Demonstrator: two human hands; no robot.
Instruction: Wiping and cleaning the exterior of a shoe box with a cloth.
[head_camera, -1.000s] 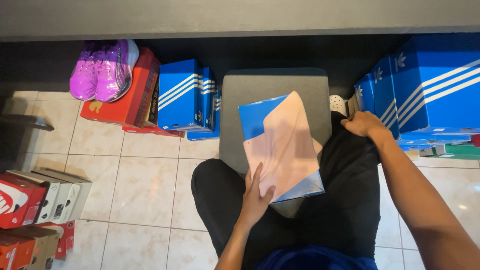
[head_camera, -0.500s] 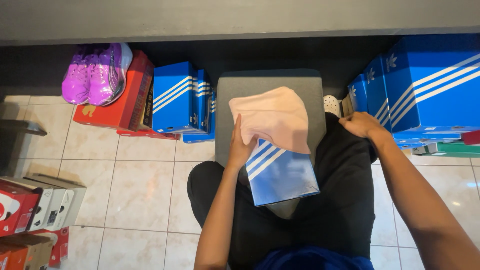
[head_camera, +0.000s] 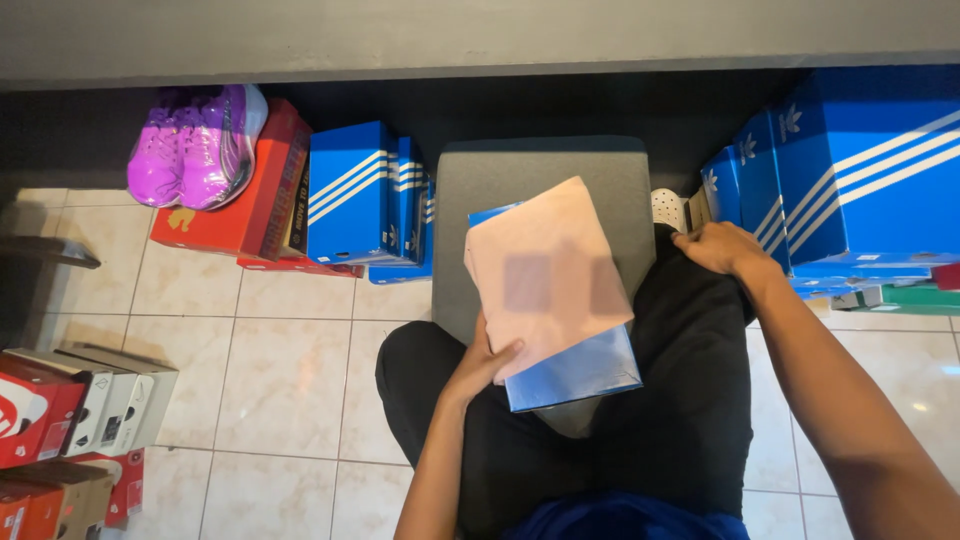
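On the lap, the left hand (head_camera: 487, 360) curled its fingers around the near-left edge of a blue box (head_camera: 570, 370) with its pink paper (head_camera: 545, 275), while the right hand (head_camera: 722, 248) rested flat, holding nothing, on the right knee.

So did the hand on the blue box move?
Yes. The left hand slid from the pink cloth's upper left edge back to its lower left corner, away from the grey stool, gripping the blue box.
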